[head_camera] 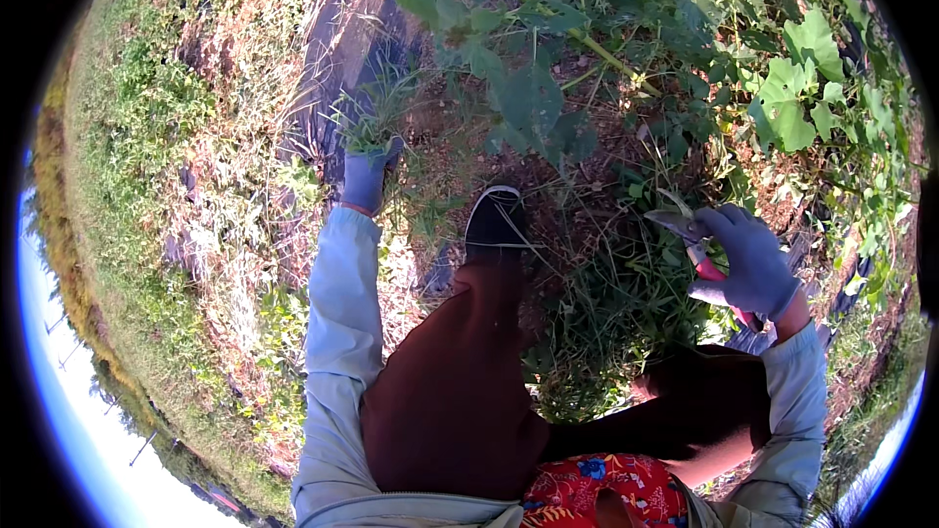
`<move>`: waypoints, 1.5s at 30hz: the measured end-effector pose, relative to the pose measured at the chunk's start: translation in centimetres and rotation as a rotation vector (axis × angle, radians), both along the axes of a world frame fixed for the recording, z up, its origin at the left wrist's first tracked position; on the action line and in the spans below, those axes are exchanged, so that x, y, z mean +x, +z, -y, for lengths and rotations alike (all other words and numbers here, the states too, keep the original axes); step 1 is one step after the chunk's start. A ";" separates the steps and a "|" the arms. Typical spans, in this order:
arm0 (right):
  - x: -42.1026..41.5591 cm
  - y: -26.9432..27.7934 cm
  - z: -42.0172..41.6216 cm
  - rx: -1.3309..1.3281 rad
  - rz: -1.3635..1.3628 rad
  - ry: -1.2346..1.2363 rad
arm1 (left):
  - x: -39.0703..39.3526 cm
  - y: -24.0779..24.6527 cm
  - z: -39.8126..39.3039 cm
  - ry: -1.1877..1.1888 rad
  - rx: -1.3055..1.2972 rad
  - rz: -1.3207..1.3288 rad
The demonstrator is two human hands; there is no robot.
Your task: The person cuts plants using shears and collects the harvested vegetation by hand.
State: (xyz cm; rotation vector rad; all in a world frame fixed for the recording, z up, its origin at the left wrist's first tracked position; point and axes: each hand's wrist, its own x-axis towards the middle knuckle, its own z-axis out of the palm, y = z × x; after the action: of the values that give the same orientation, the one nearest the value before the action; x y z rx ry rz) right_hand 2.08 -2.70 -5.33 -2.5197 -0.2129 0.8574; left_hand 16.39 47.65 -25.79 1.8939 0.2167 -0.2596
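A bunch of green grass (374,114) is gripped in my left hand (364,177), which wears a grey-blue glove and is held out over the ground at the left of centre. In my right hand (748,257), gloved the same way, is a pair of pruning shears (706,264) with red handles. Their blades point up and left, beside low weeds, and appear parted. Below and left of the shears, cut or loose grass (623,286) lies in a shaded heap.
A thick green stem (601,51) with broad leaves slants across the top. Lobed leaves (792,103) grow at the right. Dark ground sheeting (323,51) shows at the upper left. My dark shoe (497,218) stands on soil in the middle, and dry plant litter (235,264) covers the left.
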 end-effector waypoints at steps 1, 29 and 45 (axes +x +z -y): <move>-0.1 0.0 0.2 -0.005 -0.001 -0.011 | -0.5 1.4 0.4 0.091 -0.130 -0.059; 0.2 -0.3 -0.1 0.002 0.014 0.018 | 0.2 -2.8 1.2 -0.207 0.735 -0.156; -0.2 0.0 0.0 -0.039 0.014 0.000 | -2.4 -4.0 3.4 0.377 -0.006 -0.136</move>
State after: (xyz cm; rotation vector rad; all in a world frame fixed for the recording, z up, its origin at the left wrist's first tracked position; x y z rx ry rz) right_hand 1.89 -2.72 -5.30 -2.5628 -0.2018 0.8523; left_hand 14.02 44.23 -29.83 1.7899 0.6552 -0.1321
